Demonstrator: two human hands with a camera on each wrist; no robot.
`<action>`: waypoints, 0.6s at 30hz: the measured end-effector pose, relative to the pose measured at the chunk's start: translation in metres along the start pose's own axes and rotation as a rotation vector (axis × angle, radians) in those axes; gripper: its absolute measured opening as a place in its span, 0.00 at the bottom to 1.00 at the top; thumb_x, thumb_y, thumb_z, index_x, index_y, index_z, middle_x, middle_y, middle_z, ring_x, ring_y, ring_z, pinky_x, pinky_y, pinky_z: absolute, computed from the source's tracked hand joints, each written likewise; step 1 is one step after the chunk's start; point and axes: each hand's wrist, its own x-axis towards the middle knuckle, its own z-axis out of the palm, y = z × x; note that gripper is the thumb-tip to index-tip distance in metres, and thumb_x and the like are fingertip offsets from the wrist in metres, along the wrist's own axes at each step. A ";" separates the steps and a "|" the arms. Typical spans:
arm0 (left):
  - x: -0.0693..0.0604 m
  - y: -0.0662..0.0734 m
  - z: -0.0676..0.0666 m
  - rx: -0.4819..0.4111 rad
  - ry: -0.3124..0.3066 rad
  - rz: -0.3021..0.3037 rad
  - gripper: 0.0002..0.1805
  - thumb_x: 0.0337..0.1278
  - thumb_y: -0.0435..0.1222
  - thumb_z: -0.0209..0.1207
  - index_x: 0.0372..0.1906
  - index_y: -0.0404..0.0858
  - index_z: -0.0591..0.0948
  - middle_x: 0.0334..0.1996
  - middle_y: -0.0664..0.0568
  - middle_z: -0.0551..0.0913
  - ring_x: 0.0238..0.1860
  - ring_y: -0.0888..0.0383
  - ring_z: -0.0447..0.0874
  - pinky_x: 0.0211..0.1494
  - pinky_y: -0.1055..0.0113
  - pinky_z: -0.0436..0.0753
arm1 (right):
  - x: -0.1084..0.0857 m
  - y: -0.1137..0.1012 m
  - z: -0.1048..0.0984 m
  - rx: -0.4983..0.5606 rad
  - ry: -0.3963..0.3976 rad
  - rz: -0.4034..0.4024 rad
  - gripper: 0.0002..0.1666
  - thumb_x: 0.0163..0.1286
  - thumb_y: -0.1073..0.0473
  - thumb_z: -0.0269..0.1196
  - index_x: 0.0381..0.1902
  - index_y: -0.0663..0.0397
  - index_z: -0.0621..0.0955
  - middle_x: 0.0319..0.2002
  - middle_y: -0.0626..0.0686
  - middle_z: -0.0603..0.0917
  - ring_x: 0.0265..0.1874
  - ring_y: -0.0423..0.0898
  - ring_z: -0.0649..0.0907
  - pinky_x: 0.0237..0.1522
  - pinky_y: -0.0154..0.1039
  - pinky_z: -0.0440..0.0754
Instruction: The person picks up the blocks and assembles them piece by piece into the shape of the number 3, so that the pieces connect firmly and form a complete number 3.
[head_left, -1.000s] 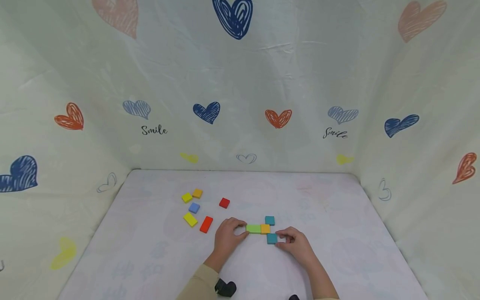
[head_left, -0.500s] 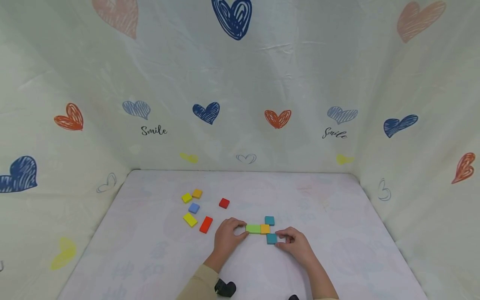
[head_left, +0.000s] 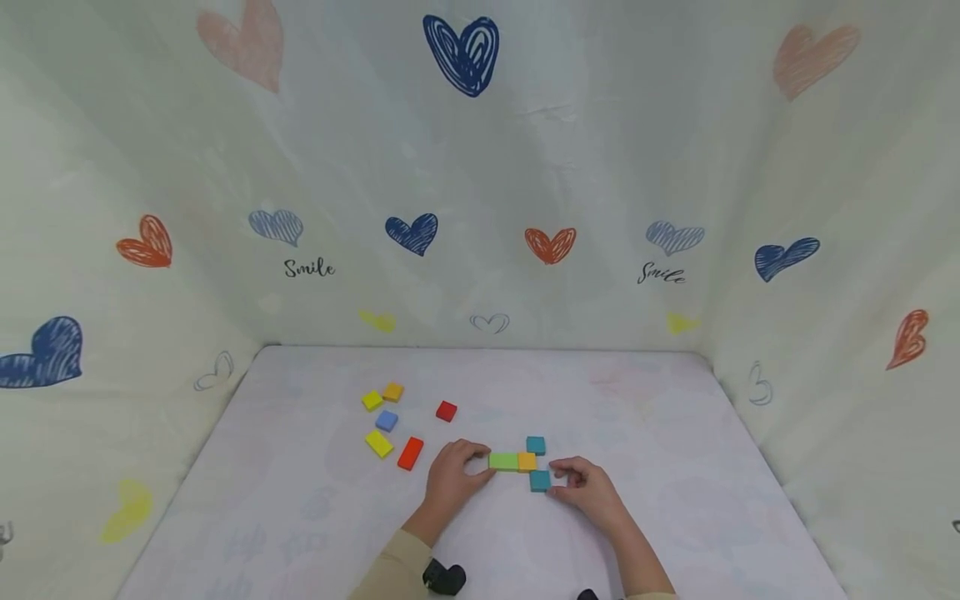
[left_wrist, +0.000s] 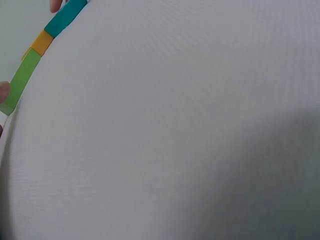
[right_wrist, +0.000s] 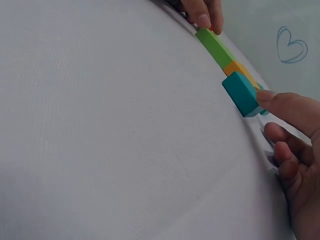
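Observation:
In the head view my left hand (head_left: 453,473) pinches the left end of a green block (head_left: 503,462) between thumb and index finger. An orange block (head_left: 527,462) touches the green block's right end. One teal block (head_left: 536,446) lies behind the orange one, and another teal block (head_left: 540,481) lies in front of it, both offset to the right. My right hand (head_left: 588,492) is just right of the front teal block. In the right wrist view its thumb (right_wrist: 270,97) touches that block's end, while the other fingers hang loosely bent beside it.
Loose blocks lie on the white table (head_left: 300,483) at the left: a red block (head_left: 410,453), a smaller red block (head_left: 446,411), a blue block (head_left: 387,421), an orange block (head_left: 393,392) and two yellow blocks (head_left: 378,443). A heart-printed cloth (head_left: 480,167) surrounds the table.
The head view has tilted slightly up, so the scene sits a little lower. My right index finger now stands a bit off the front teal block. The left hand keeps its place.

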 end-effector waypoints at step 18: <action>-0.003 -0.003 -0.072 -0.111 -0.226 0.044 0.17 0.54 0.38 0.70 0.50 0.46 0.83 0.41 0.58 0.79 0.43 0.58 0.77 0.44 0.66 0.80 | 0.021 -0.059 -0.007 0.000 -0.116 -0.102 0.24 0.57 0.62 0.73 0.53 0.57 0.82 0.43 0.55 0.82 0.38 0.47 0.78 0.37 0.39 0.79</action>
